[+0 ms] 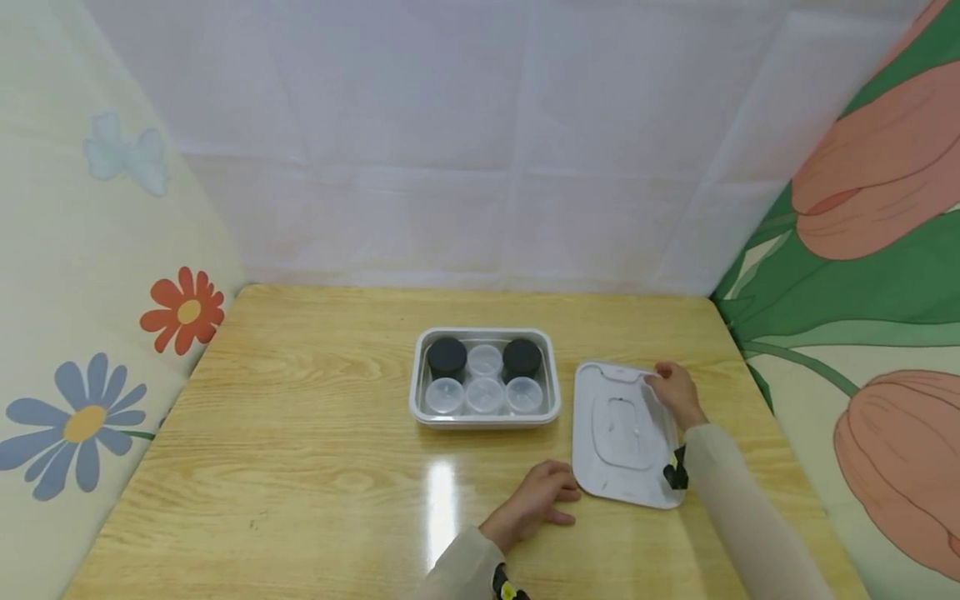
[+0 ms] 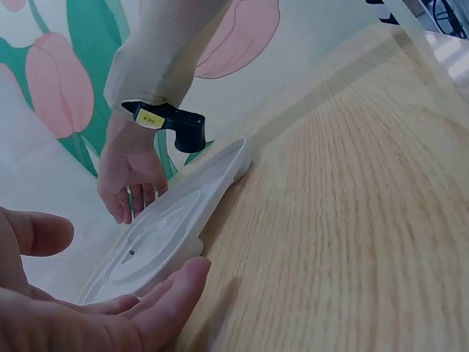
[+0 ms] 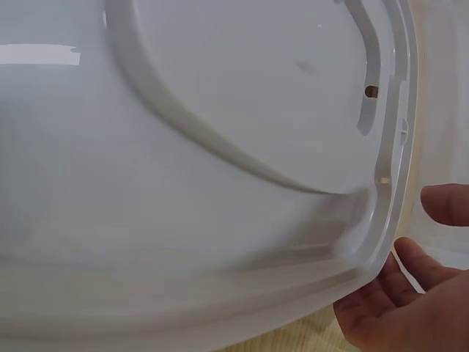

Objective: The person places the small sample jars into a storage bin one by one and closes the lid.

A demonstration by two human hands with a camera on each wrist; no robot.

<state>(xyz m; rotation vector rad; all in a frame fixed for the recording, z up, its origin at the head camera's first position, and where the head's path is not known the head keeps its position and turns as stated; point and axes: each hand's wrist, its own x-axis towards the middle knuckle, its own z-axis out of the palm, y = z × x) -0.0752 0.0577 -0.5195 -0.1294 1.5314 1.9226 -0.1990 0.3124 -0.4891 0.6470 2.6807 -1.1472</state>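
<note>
A white rectangular plastic lid [image 1: 618, 400] with a raised rim and a rounded inner outline lies on the wooden table. My right hand [image 1: 675, 393] is at its far right corner; in the right wrist view the fingers [image 3: 396, 293] reach to the underside of the corner, while the thumb stands away from the edge. Beside the near left corner is my left hand [image 1: 528, 500], with fingers extended. The left wrist view shows those fingertips [image 2: 192, 273] right at the lid's rim, thumb raised apart.
Left of the lid stands a white rectangular container [image 1: 483, 419]. Inside are a black round-topped jar [image 1: 447, 358], a second black one [image 1: 521, 358] and several translucent round cups [image 1: 484, 396]. White cloth [image 1: 450, 167] hangs behind the table [image 1: 300, 467], with flower-printed cloths at both sides.
</note>
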